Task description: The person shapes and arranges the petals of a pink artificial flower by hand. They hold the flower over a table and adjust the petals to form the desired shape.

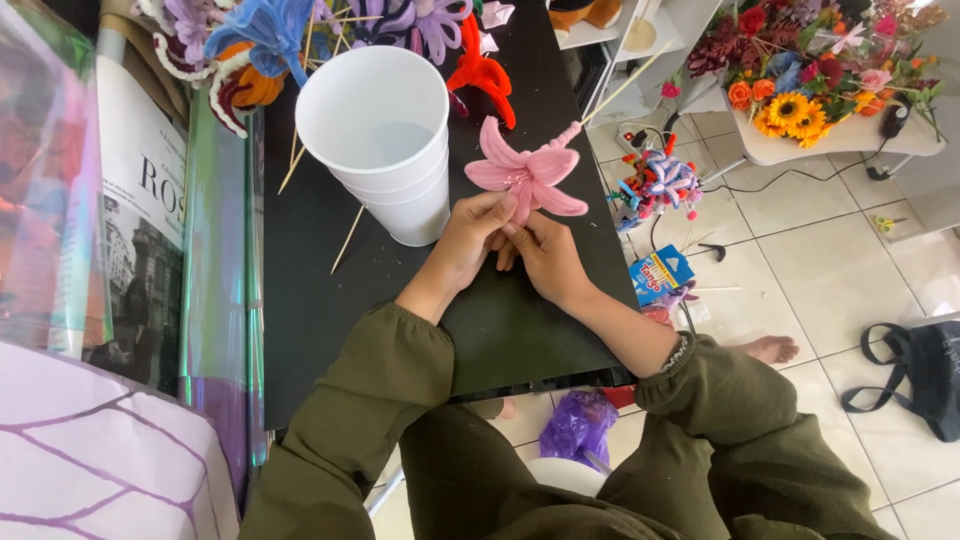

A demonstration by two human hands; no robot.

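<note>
Flower: a pink pipe-cleaner lily, centre of the frame, petals spread above both hands, over the right part of the black worktop.
Left hand: left hand closed on the lily just under the petals, thumb and fingers pinching the base.
Right hand: right hand touching the left, fingers curled tight on the lower part of the base; the stem itself is hidden by the fingers.
Cups: a stack of white cups, just left of the lily and not touching it.
Sticks: thin wooden sticks lie on the worktop beside the cups.
Upper frame: more pipe-cleaner flowers in blue, purple, orange and red.
Left edge: sheets of iridescent wrap.
Floor, right: a bundle of coloured pipe cleaners, a small blue box and a dark bag.
Technique (judgement): pinch below the petals, not on them; let one hand steady while the other twists, so the shape stays open.
</note>
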